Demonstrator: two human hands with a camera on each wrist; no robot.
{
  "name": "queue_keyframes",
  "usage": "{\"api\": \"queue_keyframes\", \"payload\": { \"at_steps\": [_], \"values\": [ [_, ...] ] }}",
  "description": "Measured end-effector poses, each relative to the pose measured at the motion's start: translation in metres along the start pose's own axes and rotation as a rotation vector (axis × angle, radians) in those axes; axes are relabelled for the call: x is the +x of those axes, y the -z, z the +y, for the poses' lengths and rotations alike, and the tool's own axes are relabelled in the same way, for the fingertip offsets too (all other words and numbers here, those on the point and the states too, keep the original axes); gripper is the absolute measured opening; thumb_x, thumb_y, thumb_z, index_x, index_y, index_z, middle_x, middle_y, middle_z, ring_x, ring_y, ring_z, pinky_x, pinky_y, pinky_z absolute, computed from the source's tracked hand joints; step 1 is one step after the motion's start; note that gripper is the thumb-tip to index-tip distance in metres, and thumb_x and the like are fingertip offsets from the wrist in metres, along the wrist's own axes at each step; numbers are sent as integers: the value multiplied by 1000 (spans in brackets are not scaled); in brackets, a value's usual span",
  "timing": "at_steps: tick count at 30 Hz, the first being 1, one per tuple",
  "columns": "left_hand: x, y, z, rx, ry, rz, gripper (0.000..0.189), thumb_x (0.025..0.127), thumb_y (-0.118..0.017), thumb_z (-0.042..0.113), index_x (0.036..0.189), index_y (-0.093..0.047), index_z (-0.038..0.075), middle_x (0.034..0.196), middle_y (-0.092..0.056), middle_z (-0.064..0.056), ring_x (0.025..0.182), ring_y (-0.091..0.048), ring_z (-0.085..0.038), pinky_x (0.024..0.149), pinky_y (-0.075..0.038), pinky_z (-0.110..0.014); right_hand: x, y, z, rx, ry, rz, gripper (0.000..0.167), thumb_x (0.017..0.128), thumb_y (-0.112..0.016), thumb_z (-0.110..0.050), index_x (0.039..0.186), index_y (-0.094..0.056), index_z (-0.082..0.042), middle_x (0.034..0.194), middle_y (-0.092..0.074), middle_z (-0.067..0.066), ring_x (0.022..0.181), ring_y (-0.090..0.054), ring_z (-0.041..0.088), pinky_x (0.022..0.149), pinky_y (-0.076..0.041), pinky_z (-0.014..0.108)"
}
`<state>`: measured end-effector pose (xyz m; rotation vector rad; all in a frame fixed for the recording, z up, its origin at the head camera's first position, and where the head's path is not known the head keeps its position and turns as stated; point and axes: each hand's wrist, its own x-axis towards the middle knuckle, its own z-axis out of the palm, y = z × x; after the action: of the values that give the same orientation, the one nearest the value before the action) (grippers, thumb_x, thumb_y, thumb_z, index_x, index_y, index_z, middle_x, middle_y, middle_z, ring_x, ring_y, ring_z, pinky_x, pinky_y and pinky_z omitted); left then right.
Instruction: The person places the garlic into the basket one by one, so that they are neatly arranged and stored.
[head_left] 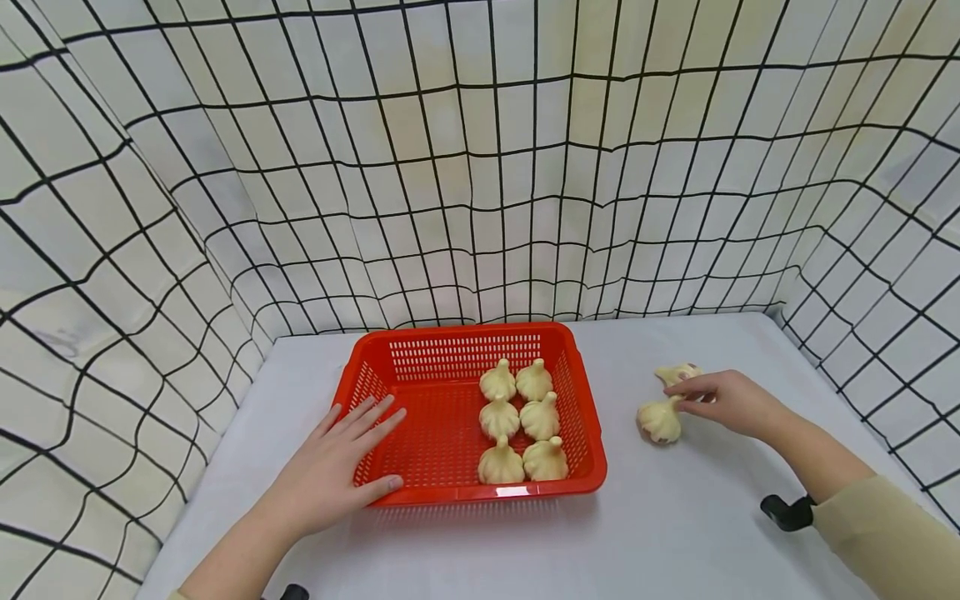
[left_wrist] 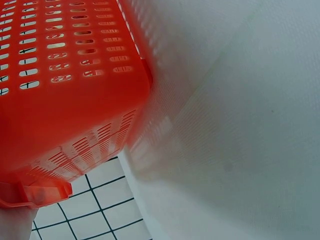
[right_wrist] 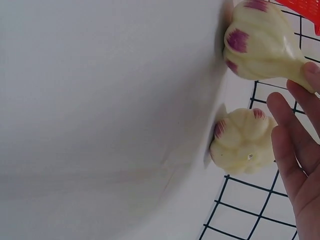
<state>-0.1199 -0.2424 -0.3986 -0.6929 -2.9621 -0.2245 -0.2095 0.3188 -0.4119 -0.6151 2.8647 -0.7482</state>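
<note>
My right hand [head_left: 738,404] pinches the stem of a garlic bulb [head_left: 660,421] to the right of the red basket [head_left: 480,497]. In the right wrist view that bulb [right_wrist: 260,45] shows purple patches, with thumb and fingertip at its stem and the other fingers loosely extended. A second garlic bulb [head_left: 678,372] lies just behind, partly covered by the hand. Several cream garlic bulbs [head_left: 501,462] stand stem up in two columns in the basket's right half. My left hand [head_left: 322,471] rests with spread fingers over the basket's left rim, holding no bulb.
A white-covered table [head_left: 480,558] bears everything. Black netting [head_left: 532,175] over white sheeting walls in the back and both sides. The basket's perforated wall [left_wrist: 65,110] fills the upper left of the left wrist view.
</note>
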Motion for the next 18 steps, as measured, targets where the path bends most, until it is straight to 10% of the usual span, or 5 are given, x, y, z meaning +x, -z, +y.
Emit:
{"api": "queue_keyframes", "payload": {
  "at_steps": [18],
  "values": [
    [0, -1, 0, 8, -2, -5, 80, 86, -65, 61, 154, -39, 27, 162, -27, 2, 148, -25, -30, 119, -11, -58, 7, 15, -17, 47, 8, 78, 32, 93, -71, -22, 123, -72, -10, 115, -71, 7, 89, -66, 17, 70, -56, 26]
  ]
}}
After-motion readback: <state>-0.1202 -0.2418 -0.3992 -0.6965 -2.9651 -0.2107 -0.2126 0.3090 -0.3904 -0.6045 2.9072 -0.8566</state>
